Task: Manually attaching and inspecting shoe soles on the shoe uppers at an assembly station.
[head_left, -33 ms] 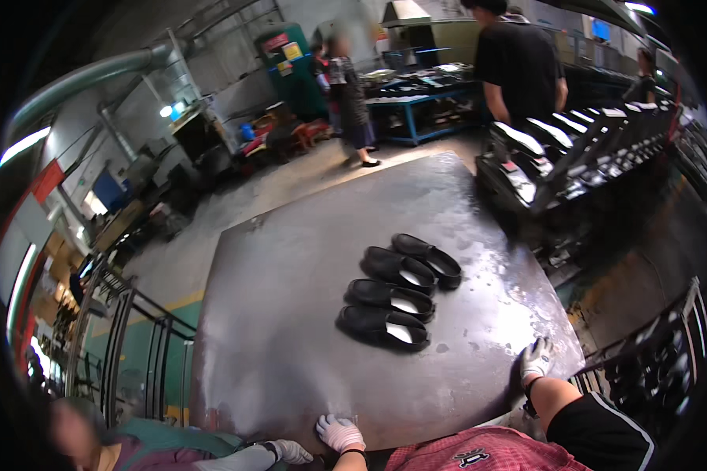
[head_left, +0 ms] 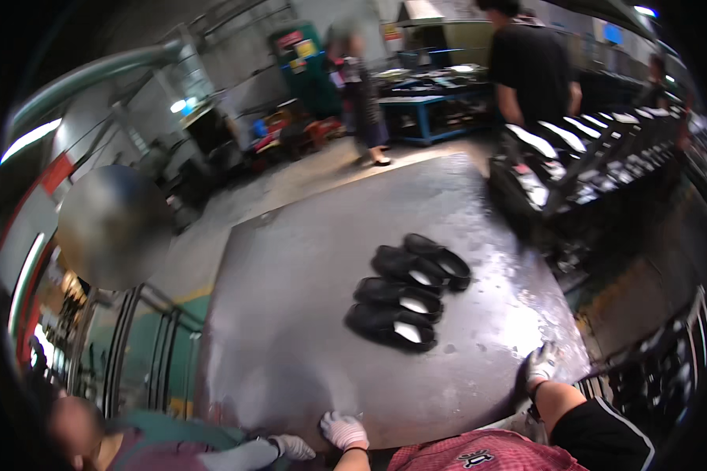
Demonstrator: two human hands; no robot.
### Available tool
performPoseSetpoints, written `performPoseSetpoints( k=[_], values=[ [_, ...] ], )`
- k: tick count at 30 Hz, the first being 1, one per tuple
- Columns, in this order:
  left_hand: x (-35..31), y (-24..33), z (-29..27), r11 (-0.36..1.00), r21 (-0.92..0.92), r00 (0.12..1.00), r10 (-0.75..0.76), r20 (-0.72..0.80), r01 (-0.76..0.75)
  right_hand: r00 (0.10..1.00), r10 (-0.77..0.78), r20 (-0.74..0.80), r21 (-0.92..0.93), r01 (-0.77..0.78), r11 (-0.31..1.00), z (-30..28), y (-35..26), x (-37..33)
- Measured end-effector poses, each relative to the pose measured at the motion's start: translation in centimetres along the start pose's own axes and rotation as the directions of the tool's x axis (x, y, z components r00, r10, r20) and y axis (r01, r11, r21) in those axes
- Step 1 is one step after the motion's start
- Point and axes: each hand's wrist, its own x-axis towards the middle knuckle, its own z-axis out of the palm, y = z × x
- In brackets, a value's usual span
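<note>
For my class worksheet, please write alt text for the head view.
Four black slip-on shoes lie side by side on a large grey table. The person's gloved left hand and right hand rest near its edges; other people stand beyond.

No lettering was legible. Beyond the tabletop's (head_left: 283,306) far edge, a green cabinet (head_left: 297,82) bore a red sign (head_left: 289,38) and a yellow sign (head_left: 305,49); a dark emblem (head_left: 475,458) marked the red shirt (head_left: 432,456).
</note>
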Motion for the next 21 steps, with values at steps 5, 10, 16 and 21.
performPoseSetpoints(
  k=[5,10,16,21],
  values=[
    [0.4,2.0,-1.0,0.995,-0.069,0.998,0.068,-0.017,-0.069,0.998,0.058,0.006,-0.101,-0.057,0.993,-2.3,0.8,0.2],
    [0.4,1.1,-0.8,0.996,-0.084,1.000,0.010,-0.028,-0.012,0.999,0.048,-0.017,-0.140,-0.050,0.989,0.5,2.1,1.4],
    [0.3,0.3,-0.3,0.999,-0.050,1.000,-0.008,-0.023,0.007,0.995,0.050,0.091,-0.141,-0.037,0.989,0.0,0.9,1.3],
    [0.4,1.2,0.0,0.997,-0.064,0.999,0.042,-0.033,-0.044,0.998,0.054,0.042,-0.106,-0.050,0.993,1.3,3.1,2.7]
  ],
)
